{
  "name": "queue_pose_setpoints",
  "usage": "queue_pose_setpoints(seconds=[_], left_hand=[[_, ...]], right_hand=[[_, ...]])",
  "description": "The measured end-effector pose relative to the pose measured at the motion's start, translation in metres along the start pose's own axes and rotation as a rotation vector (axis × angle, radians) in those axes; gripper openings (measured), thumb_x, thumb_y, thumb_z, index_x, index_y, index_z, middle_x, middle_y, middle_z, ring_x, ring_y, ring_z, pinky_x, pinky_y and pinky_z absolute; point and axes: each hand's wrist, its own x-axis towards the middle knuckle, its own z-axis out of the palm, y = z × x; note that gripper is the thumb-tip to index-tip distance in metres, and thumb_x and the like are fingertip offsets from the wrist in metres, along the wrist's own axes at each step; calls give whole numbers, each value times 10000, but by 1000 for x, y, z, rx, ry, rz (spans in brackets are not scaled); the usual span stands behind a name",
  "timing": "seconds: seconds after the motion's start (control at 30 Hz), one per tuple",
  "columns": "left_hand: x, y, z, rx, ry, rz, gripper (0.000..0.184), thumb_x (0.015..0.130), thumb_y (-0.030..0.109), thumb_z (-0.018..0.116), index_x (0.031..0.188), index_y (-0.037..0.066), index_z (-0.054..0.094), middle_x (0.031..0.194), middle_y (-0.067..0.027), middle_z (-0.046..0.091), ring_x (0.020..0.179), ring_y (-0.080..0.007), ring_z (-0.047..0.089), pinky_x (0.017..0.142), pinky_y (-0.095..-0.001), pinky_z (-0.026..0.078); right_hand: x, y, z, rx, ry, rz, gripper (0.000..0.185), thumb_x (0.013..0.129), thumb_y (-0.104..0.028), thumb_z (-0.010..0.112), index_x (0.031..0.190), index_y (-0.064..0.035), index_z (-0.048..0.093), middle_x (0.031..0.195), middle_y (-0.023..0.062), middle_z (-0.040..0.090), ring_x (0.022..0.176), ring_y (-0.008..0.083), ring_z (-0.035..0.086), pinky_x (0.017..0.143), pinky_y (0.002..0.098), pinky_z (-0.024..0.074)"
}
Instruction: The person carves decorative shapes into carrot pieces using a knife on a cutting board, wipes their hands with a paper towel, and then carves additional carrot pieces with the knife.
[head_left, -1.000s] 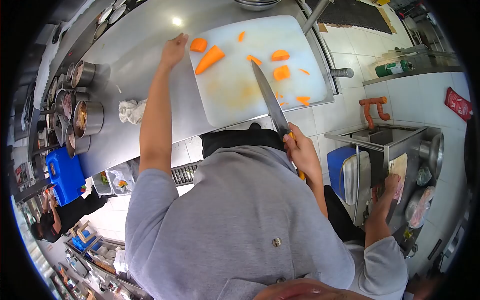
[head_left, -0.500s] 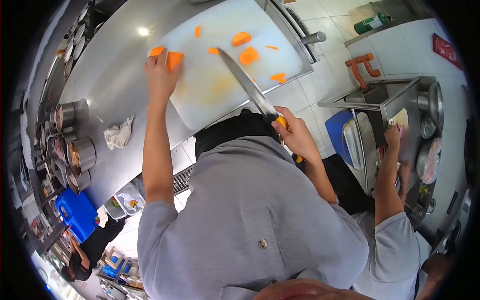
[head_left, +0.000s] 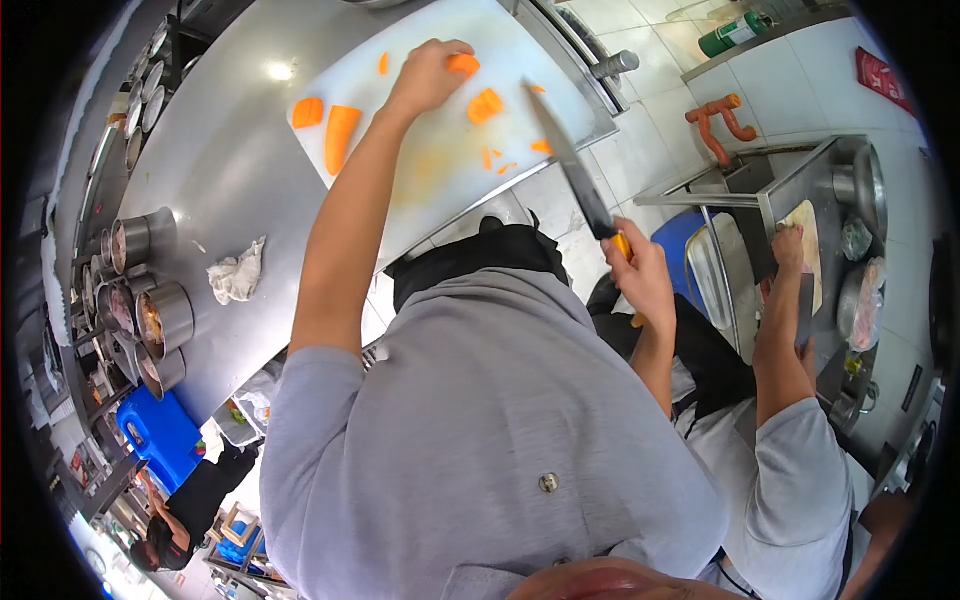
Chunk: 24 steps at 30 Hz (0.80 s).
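Observation:
My left hand [head_left: 430, 76] reaches over the white cutting board [head_left: 400, 215], its fingers closed at a half-round carrot piece [head_left: 463, 65]. In my right hand [head_left: 643, 275] is the handle of a large knife [head_left: 572, 165], its blade pointing up and left over the board's right side. A long carrot piece [head_left: 341, 138] and a short carrot chunk [head_left: 308, 112] lie at the board's left. Another carrot chunk [head_left: 485, 106] rests between my left hand and the blade. Small orange scraps lie near the board's lower right edge.
A crumpled cloth [head_left: 237, 271] and several metal pots [head_left: 165, 318] stand on the steel counter [head_left: 215, 180]. A co-worker [head_left: 795, 480] works at another counter on the right. Another person [head_left: 190, 510] is at the lower left, near a blue container [head_left: 160, 435].
My left hand has moved right from the left carrot pieces to the half-round one. The knife has moved right, away from the small piece at its tip.

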Motion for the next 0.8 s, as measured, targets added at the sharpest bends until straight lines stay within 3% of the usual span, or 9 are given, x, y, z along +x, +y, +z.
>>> queue_pose_setpoints(seconds=[0.07, 0.13, 0.23, 0.43, 0.5, 0.53, 0.57, 0.63, 0.8], left_hand=[[-5, -13, -16, -249, 54, -142, 402, 847, 198, 740, 1239, 121, 686, 1046, -130, 644, 830, -268, 646, 776, -397, 538], [-21, -40, -26, -182, 448, 56, 367, 832, 171, 738, 1196, 132, 713, 984, -123, 670, 740, -245, 641, 686, -398, 536], [-72, -28, -41, 84, 408, -92, 336, 837, 173, 743, 1168, 114, 722, 929, -135, 675, 793, -269, 647, 730, -419, 528], [-139, -42, -4, 413, 336, 81, 381, 846, 158, 691, 1227, 151, 687, 1092, -186, 647, 1081, -394, 578, 943, -484, 473], [-159, -54, -2, 468, 298, 213, 507, 874, 186, 675, 1370, 133, 587, 1295, -217, 593, 1204, -422, 518, 1055, -535, 395], [-173, -44, -8, 387, 294, 215, 483, 894, 218, 674, 1357, 98, 606, 1382, -242, 554, 1250, -427, 495, 1082, -530, 371], [-186, -30, -22, 255, 307, 261, 460, 895, 173, 687, 1343, 89, 626, 1448, -271, 498, 1269, -410, 491, 1080, -508, 383], [-226, -21, -33, 310, 430, 188, 471, 883, 112, 738, 1339, 69, 631, 1246, -215, 604, 1138, -360, 565, 998, -446, 453], [-316, -39, -69, 129, 479, 154, 384, 946, 171, 698, 1312, 61, 657, 1187, -189, 589, 1008, -314, 599, 839, -415, 506]], right_hand=[[4, -5, -3, -64, -86, -90, 317, 915, -151, 661, 1198, -14, 623, 706, 225, 611, 654, 341, 646, 619, 403, 478], [11, -16, 2, -82, -247, -148, 322, 895, -161, 677, 1192, -46, 632, 802, 259, 640, 790, 441, 633, 683, 444, 483], [31, -35, 16, -132, -163, -259, 304, 905, -155, 660, 1190, -50, 636, 841, 252, 657, 807, 425, 646, 689, 454, 490], [118, -78, 65, -650, 218, -390, 374, 840, -174, 705, 1195, -71, 652, 919, 168, 703, 852, 399, 668, 767, 472, 537], [187, -22, 109, -452, 403, -886, 286, 900, -190, 586, 1144, -66, 666, 1008, 159, 694, 971, 367, 637, 872, 460, 513], [211, -10, 125, -358, 339, -799, 378, 939, -347, 571, 1181, -72, 664, 1057, 208, 673, 1015, 342, 638, 922, 457, 501], [166, -61, 105, -273, 241, -345, 405, 971, -373, 529, 1158, -42, 668, 1146, 243, 635, 1063, 379, 610, 938, 477, 492], [169, -59, 119, -783, 398, -408, 404, 974, -354, 529, 1174, -29, 662, 1183, 289, 582, 1086, 447, 575, 915, 515, 485], [29, -105, 121, -965, 588, -604, 409, 900, -177, 576, 1292, -63, 608, 1119, 227, 573, 1095, 408, 585, 850, 454, 486]])
